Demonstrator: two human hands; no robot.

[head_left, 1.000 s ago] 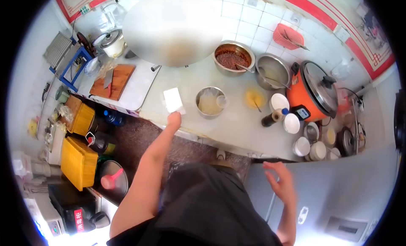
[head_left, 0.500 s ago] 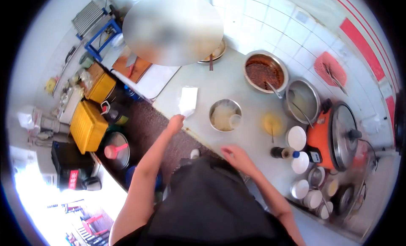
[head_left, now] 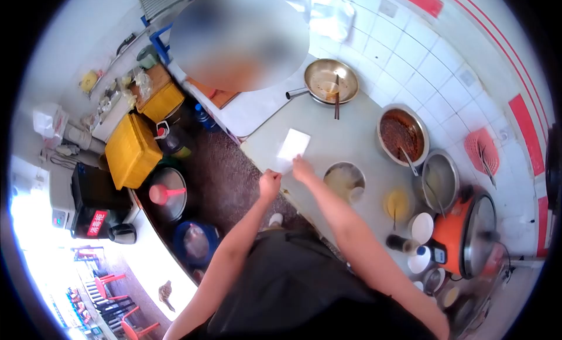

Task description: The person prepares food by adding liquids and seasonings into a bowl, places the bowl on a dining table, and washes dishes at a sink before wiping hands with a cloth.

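Note:
A flat white packet (head_left: 294, 143) with a clear plastic end lies over the near left edge of the steel counter. My left hand (head_left: 270, 184) is closed at the clear end of this packet. The fingers of my right hand (head_left: 302, 169) pinch its near right corner. What the packet holds cannot be made out. Just right of my right forearm stands a round metal pot (head_left: 344, 179) of pale, cloudy liquid with a small bowl or ladle in it.
Along the wall are a frying pan (head_left: 331, 79) with chopsticks, a bowl of red-brown sauce (head_left: 404, 135), a steel pot (head_left: 440, 179) and an orange cooker (head_left: 462, 240). White bowls (head_left: 421, 228) and a dark bottle (head_left: 400, 243) stand nearer. Yellow crates (head_left: 133, 154) are left.
My right hand has moved left and forward from beside the pot to the white packet. The view has shifted left, bringing the whole frying pan into sight.

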